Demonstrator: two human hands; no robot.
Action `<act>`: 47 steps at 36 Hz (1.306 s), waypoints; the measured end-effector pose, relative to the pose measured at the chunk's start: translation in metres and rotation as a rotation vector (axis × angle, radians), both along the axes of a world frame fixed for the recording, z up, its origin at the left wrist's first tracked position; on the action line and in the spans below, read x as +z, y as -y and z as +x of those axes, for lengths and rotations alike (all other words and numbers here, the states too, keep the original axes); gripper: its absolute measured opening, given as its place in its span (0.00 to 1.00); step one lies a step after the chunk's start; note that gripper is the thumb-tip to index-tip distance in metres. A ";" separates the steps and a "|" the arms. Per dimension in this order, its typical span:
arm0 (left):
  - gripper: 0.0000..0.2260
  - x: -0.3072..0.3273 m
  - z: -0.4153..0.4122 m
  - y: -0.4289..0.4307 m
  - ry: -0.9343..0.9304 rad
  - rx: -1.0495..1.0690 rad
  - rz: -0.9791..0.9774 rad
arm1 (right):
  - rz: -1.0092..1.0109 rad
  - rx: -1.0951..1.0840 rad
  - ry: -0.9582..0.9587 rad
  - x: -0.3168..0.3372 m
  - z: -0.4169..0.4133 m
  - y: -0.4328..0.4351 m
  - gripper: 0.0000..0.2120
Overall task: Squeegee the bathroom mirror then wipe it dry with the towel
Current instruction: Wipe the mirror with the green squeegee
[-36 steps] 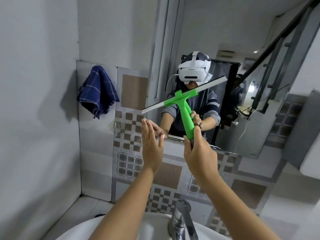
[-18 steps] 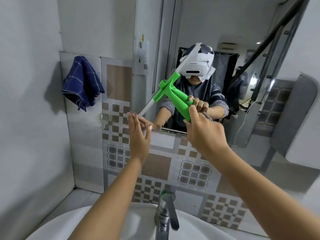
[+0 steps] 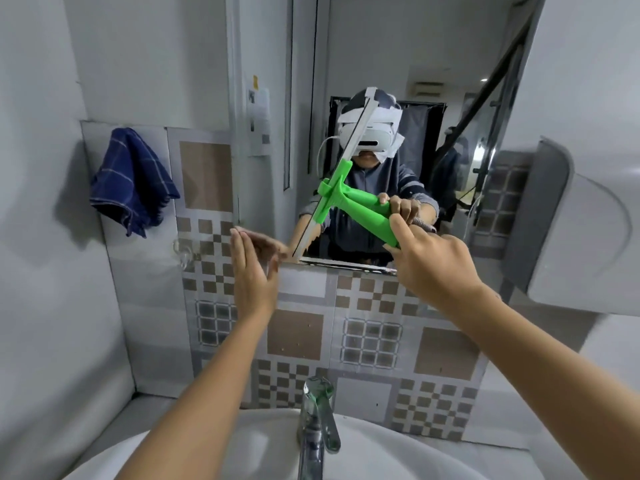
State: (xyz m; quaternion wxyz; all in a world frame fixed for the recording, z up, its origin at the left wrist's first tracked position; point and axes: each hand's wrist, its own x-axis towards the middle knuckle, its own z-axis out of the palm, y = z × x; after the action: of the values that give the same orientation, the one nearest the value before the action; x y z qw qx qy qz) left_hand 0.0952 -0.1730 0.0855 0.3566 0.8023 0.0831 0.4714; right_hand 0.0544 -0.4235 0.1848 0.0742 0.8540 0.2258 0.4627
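Observation:
My right hand (image 3: 429, 263) grips the handle of a green squeegee (image 3: 360, 216). Its blade stands nearly upright against the mirror (image 3: 398, 64), running from the mirror's lower left corner up over the reflected headset. My left hand (image 3: 251, 271) is flat, fingers together, pressed on the tiled wall beside the mirror's lower left corner, holding nothing. A dark blue checked towel (image 3: 133, 180) hangs on the left wall, well clear of both hands.
A white basin (image 3: 263, 448) with a chrome tap (image 3: 317, 417) lies below my arms. Patterned grey and brown tiles (image 3: 370, 341) cover the wall under the mirror. A grey-white box (image 3: 568, 230) juts from the right wall. A small hook (image 3: 183, 252) sits left of my left hand.
The squeegee has swung from near level to nearly upright, and its blade now lies along the mirror's left side. My right hand moved right; the view shifted down and right.

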 end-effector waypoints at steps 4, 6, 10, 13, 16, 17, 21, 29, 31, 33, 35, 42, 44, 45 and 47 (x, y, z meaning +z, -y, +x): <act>0.29 0.013 0.004 -0.004 0.026 -0.012 0.001 | 0.005 -0.045 0.000 0.000 -0.004 0.010 0.17; 0.27 0.026 0.006 -0.005 0.061 -0.015 0.025 | -0.001 -0.055 0.004 0.000 -0.006 0.015 0.17; 0.27 0.059 0.011 -0.010 0.110 -0.024 0.070 | 0.020 -0.076 -0.009 0.001 -0.013 0.025 0.19; 0.28 0.082 0.014 -0.017 0.148 -0.051 0.135 | 0.076 -0.108 -0.035 -0.001 -0.018 0.033 0.21; 0.28 0.099 0.017 -0.026 0.191 -0.058 0.230 | 0.134 -0.145 -0.068 -0.009 -0.023 0.042 0.20; 0.28 0.104 0.018 -0.029 0.201 -0.052 0.256 | 0.159 -0.151 -0.081 -0.013 -0.025 0.045 0.19; 0.28 0.111 0.021 -0.035 0.200 -0.048 0.305 | 0.292 -0.170 -0.142 -0.030 -0.033 0.050 0.19; 0.28 0.109 0.022 -0.043 0.224 -0.107 0.343 | 0.657 -0.190 -0.259 -0.070 -0.041 0.018 0.20; 0.28 0.108 0.022 -0.045 0.230 -0.122 0.349 | 0.742 -0.190 -0.299 -0.075 -0.044 0.008 0.20; 0.29 0.107 0.021 -0.046 0.237 -0.138 0.359 | 0.814 -0.208 -0.306 -0.079 -0.046 -0.002 0.20; 0.29 0.106 0.021 -0.049 0.244 -0.152 0.373 | 0.874 -0.198 -0.317 -0.083 -0.048 -0.011 0.19; 0.30 0.104 0.022 -0.057 0.250 -0.174 0.423 | 1.067 -0.122 -0.370 -0.089 -0.049 -0.038 0.12; 0.30 0.104 0.023 -0.059 0.245 -0.179 0.433 | 1.106 -0.123 -0.366 -0.091 -0.050 -0.045 0.09; 0.30 0.104 0.023 -0.060 0.244 -0.182 0.438 | 1.131 -0.110 -0.361 -0.092 -0.050 -0.049 0.08; 0.30 0.104 0.024 -0.063 0.247 -0.189 0.455 | 1.200 -0.057 -0.350 -0.094 -0.050 -0.058 0.07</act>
State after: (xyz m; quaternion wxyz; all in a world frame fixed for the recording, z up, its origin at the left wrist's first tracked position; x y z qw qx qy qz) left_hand 0.1197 -0.1098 0.1892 0.2170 0.8025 -0.1442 0.5368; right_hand 0.0047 -0.3654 0.0906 -0.4443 0.8156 -0.0876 0.3601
